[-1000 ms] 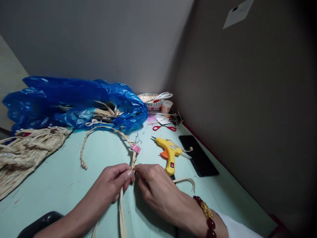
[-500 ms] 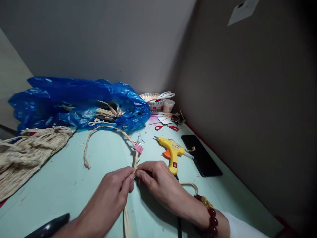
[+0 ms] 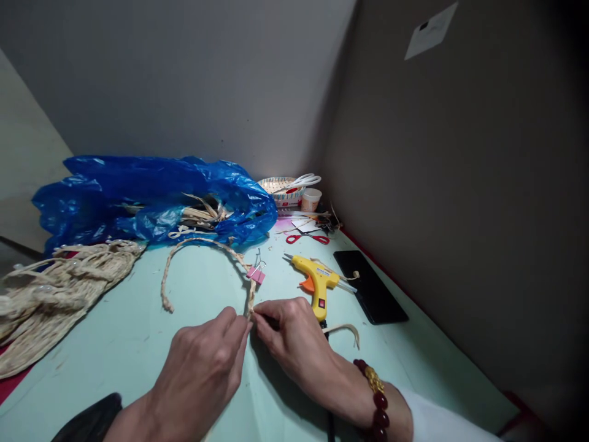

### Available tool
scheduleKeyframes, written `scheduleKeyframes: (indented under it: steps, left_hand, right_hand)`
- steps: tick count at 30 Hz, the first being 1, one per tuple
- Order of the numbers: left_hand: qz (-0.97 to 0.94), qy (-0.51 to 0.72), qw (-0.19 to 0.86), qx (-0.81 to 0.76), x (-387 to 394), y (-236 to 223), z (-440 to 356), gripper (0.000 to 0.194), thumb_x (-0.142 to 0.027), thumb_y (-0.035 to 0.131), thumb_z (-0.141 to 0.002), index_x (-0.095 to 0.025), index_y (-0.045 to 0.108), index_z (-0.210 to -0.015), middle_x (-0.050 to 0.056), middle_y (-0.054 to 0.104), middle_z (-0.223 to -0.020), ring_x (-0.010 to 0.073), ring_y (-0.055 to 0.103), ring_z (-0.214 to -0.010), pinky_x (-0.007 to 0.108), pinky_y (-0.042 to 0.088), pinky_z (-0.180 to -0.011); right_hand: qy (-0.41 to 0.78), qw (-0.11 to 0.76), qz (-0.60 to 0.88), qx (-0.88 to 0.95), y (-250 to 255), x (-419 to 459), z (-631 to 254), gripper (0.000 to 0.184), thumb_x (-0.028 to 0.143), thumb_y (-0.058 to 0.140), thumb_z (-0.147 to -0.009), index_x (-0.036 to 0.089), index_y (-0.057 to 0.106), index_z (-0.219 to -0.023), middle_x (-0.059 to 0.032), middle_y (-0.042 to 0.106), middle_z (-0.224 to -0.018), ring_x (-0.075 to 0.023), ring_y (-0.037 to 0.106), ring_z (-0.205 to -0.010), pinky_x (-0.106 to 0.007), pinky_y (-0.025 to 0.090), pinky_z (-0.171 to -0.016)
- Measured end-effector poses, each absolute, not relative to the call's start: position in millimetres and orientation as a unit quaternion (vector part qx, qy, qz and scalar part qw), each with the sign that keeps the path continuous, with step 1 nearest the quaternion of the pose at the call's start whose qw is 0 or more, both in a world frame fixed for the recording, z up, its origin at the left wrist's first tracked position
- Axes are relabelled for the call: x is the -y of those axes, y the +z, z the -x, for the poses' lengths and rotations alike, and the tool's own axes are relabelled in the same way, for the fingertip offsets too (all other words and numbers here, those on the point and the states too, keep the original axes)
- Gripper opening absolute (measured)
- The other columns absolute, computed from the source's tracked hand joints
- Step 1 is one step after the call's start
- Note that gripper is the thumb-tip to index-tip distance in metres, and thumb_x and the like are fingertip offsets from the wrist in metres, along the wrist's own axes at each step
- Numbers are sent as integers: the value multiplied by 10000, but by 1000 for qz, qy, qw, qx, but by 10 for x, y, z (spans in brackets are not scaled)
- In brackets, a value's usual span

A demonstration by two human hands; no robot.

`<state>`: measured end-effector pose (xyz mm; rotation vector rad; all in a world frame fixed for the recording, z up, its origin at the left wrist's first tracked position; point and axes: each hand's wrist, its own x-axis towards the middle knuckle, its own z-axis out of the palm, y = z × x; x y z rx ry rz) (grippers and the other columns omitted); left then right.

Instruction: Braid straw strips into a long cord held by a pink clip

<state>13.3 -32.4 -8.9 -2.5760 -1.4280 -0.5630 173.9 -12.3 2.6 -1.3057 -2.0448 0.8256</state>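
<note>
A pale braided straw cord (image 3: 200, 240) curves over the table, its knotted tip lying at the left. A pink binder clip (image 3: 256, 275) grips the braid just beyond my fingers. My left hand (image 3: 207, 350) pinches the near end of the braid with closed fingers, its back turned up. Right beside it, my right hand (image 3: 294, 331) pinches the same spot between thumb and forefinger. The hands hide most of the loose strands below the braid. A strip of straw (image 3: 347, 328) sticks out past my right hand.
A yellow glue gun (image 3: 317, 279) and a black phone-like slab (image 3: 370, 287) lie to the right. Red-handled scissors (image 3: 307, 239), a paper cup (image 3: 311, 199) and a basket (image 3: 276, 184) stand farther back. A blue plastic bag (image 3: 151, 184) holds straw; a woven straw piece (image 3: 69, 294) lies left.
My left hand has rolled over, its back now facing up more, and the strands below it have gone from sight. The straw strip by my right hand has shifted. The view has turned slightly.
</note>
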Motion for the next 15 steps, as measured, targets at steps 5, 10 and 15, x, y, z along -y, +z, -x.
scheduleKeyframes:
  steps: [5, 10, 15]
  left_hand:
    - [836, -211, -44, 505, 353, -123, -229, 291, -132, 357, -928, -214, 545, -722, 34, 641, -683, 205, 666, -603, 311, 491, -548]
    - [865, -148, 46, 477, 383, -205, -225, 331, -10, 356, -845, -170, 643, -877, 52, 659, -709, 240, 682, -560, 346, 523, -487]
    - [877, -76, 196, 432, 493, -270, -286, 486, 121, 335, -698, -115, 684, -940, 49, 661, -682, 199, 639, -502, 281, 478, -440]
  right_hand:
    - [370, 304, 466, 744, -24, 85, -1751, 337, 144, 480, -873, 171, 335, -570, 57, 291, -553, -96, 233, -573, -246, 204, -519]
    - [427, 312, 440, 726, -54, 39, -1772, 331, 163, 454, -893, 171, 372, -572, 50, 376, -547, -95, 299, -579, -250, 226, -541]
    - [473, 315, 442, 694, -101, 20, -1759, 352, 222, 493, -877, 174, 356, -556, 51, 316, -552, -97, 273, -583, -246, 214, -520]
